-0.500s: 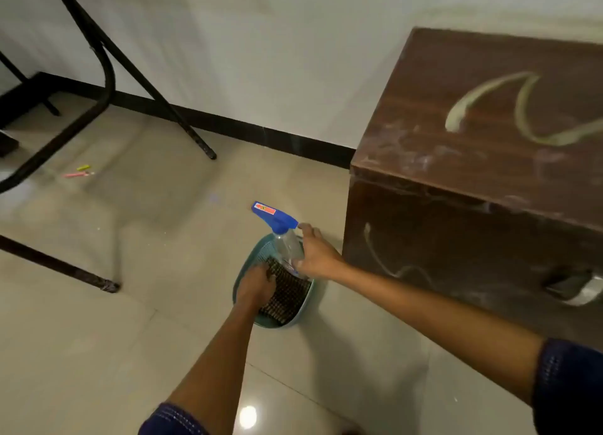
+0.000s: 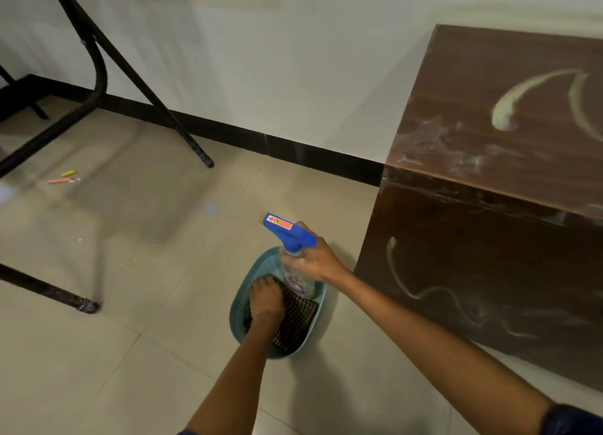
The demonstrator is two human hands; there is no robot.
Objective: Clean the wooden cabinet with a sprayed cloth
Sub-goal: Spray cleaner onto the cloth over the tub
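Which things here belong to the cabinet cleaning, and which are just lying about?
Job: wooden cabinet; spray bottle in the right hand; cloth under the left hand; teal basket holding it.
Lying about: yellow stick and pink stick on the floor; black metal legs.

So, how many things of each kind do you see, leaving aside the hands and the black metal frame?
Spray bottle: 1
Cloth: 1
Basket: 1
Wooden cabinet: 1
Small sticks: 2, one yellow, one pink
Total: 6
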